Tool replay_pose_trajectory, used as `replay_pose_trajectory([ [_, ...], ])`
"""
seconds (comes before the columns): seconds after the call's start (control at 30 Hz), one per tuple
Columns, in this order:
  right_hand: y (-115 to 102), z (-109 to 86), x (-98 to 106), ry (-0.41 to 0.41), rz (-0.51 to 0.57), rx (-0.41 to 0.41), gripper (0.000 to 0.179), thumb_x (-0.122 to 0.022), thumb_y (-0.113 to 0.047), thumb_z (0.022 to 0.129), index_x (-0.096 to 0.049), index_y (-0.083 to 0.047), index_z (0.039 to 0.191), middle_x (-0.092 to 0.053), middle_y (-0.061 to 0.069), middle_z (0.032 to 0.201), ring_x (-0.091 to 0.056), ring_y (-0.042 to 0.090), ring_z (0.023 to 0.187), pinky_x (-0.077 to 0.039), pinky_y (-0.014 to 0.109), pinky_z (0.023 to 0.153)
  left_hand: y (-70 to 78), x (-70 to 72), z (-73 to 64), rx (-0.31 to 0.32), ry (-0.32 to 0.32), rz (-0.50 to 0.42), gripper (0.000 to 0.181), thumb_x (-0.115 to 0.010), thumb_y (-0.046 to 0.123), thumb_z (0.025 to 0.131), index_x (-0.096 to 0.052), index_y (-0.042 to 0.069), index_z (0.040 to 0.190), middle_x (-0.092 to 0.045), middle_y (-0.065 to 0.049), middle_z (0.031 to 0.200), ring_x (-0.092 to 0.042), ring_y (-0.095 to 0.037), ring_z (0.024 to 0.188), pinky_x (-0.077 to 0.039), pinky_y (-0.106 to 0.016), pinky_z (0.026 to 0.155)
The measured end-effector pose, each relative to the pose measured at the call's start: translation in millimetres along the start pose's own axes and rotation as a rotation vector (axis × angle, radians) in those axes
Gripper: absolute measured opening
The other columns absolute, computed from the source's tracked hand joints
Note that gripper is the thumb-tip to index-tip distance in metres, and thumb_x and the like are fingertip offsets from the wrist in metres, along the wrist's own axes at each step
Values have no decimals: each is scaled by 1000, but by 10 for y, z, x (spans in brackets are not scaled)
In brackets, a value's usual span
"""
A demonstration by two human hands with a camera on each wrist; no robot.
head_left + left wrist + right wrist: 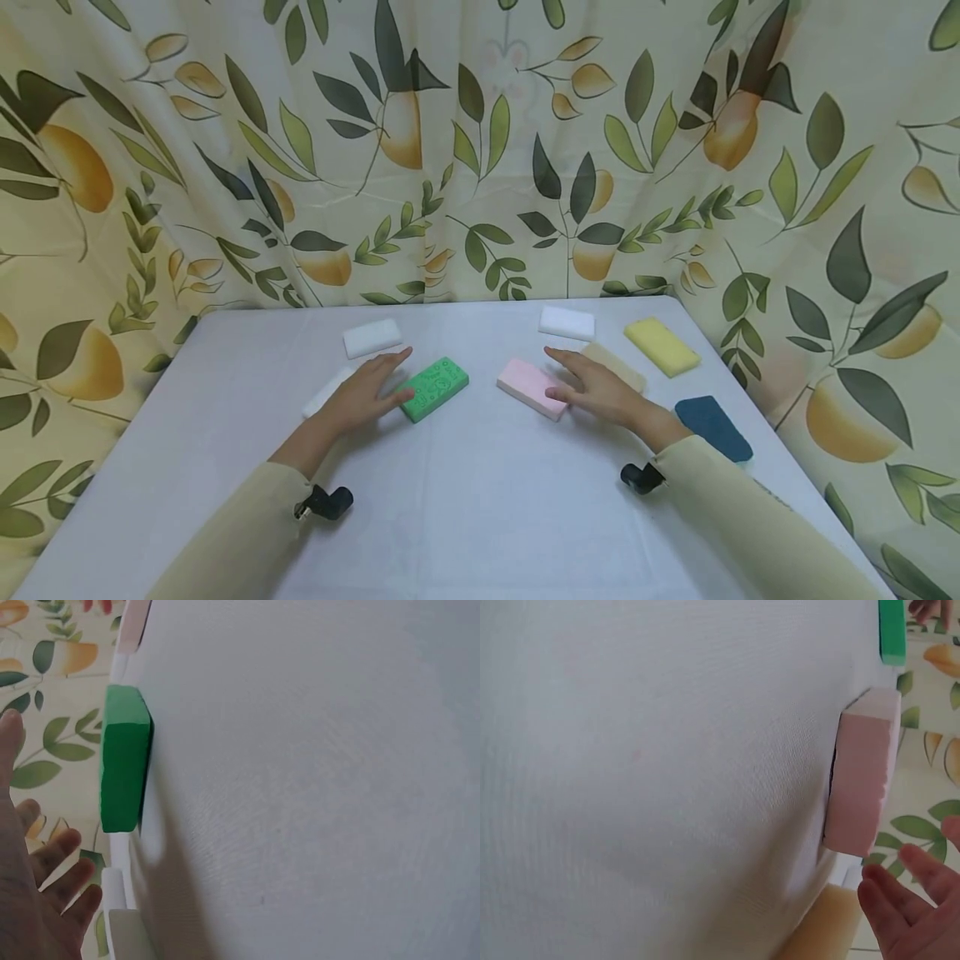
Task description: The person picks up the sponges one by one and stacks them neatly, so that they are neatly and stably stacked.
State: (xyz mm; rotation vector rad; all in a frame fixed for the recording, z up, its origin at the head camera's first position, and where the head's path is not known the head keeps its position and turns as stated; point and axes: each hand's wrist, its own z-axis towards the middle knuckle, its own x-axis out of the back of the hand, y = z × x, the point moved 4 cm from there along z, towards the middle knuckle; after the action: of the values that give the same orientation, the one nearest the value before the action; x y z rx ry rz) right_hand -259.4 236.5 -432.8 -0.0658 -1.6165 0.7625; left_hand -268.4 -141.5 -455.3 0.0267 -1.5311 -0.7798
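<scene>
On the white-covered table lies a green sponge (pixel 438 387) with a pattern on its top. My left hand (pixel 367 396) hovers at its left end, fingers spread, thumb overlapping the near corner in the head view. In the left wrist view that hand (pixel 41 889) stands apart from the green sponge (pixel 125 761). A pink sponge (pixel 527 385) lies to the right of the green one. Over its right end is my right hand (pixel 600 392), fingers extended and holding nothing. The right wrist view shows its fingers (pixel 889 892) just beyond the pink sponge (pixel 861 780).
Behind my left hand lie two white blocks, one farther back (pixel 372 337) and one partly covered (pixel 327 392). Around my right hand are a white block (pixel 567 322), a beige sponge (pixel 618 367), a yellow sponge (pixel 662 346) and a dark blue pad (pixel 714 428). A patterned curtain (pixel 480 242) hangs behind the table.
</scene>
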Motion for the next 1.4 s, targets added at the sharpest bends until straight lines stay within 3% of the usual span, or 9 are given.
replay_pose_trajectory([
  [0.23,15,-10,-52,-7,17,-84,86,-65,-58,86,-33,-17,155,-43,13,151,-48,35,131,-38,58,105,-16,-66,-12,-6,2,-48,76,-56,52,96,-28,16,156,-40,-14,152,-36,-35,141,-31,-55,112],
  [0.47,49,-3,-96,38,12,-40,86,-70,-56,84,-41,-10,150,-54,12,135,-56,27,114,-46,44,95,-16,-109,-18,-2,12,-55,77,-59,52,94,-31,15,155,-47,-14,147,-40,-35,138,-33,-54,111],
  [0.67,62,5,-144,35,23,-53,89,-75,-55,80,-43,-7,148,-57,12,126,-54,22,102,-46,36,85,-4,-150,-32,12,9,-49,77,-62,52,92,-35,14,153,-50,-14,144,-44,-35,135,-35,-54,109],
  [0.9,76,22,-200,34,-25,-51,92,-77,-56,78,-44,-6,147,-55,9,124,-51,21,107,-44,40,92,4,-195,-23,41,1,-35,81,-64,55,89,-35,15,153,-48,-15,144,-47,-34,130,-38,-53,107],
  [1.4,93,54,-240,42,25,-75,86,-81,-48,77,-49,-4,144,-54,6,112,-49,19,99,-41,32,82,29,-290,26,82,-5,-62,92,-74,58,80,-38,16,153,-48,-10,129,-50,-22,111,-45,-43,98],
])
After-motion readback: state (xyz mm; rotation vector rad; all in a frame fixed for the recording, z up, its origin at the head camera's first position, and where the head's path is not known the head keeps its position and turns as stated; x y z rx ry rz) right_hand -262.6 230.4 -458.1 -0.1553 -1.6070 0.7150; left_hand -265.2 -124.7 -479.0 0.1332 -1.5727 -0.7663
